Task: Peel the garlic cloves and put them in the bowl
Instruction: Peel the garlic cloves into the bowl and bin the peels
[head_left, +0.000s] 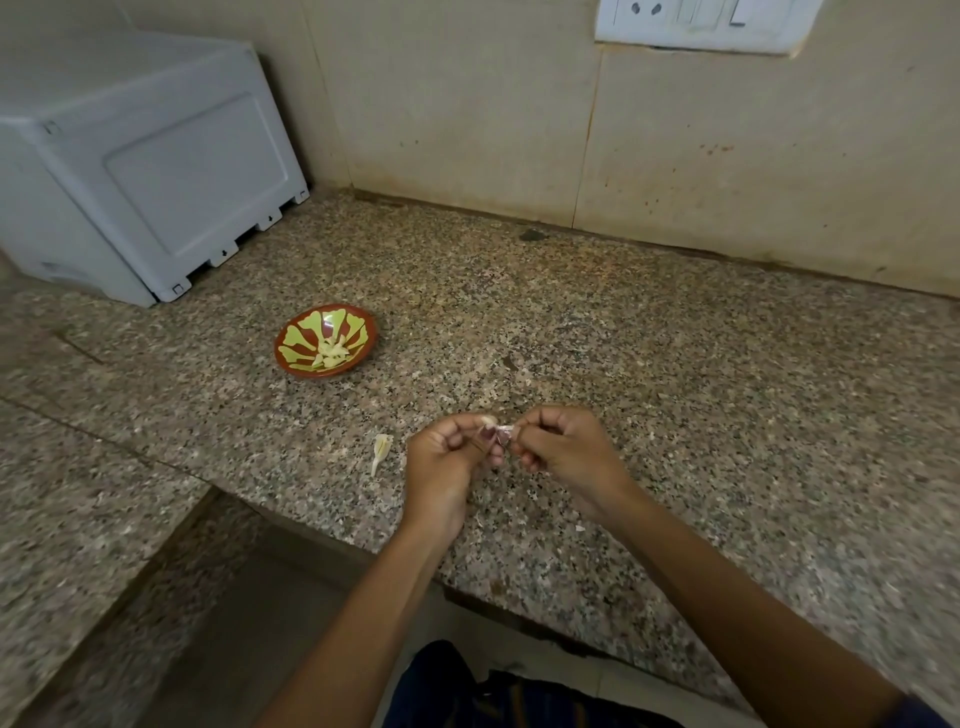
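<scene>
Over the granite counter, my left hand (448, 457) and my right hand (563, 448) meet fingertip to fingertip on one garlic clove (491, 422). The left hand's curled fingers hold the clove. The right hand pinches a strip of pinkish skin (505, 429) at the clove's end. A red-brown bowl (358, 347) with a yellow-green leaf pattern stands to the far left of my hands, and several peeled cloves (330, 351) lie in it. On the counter just left of my left hand lies a pale piece of garlic skin (380, 451).
A grey-white plastic appliance (140, 171) stands at the back left against the wall. The tiled wall (675, 156) runs behind the counter, with a switch plate (701, 23) at the top. The counter's front edge (322, 530) steps back in an L shape to my left.
</scene>
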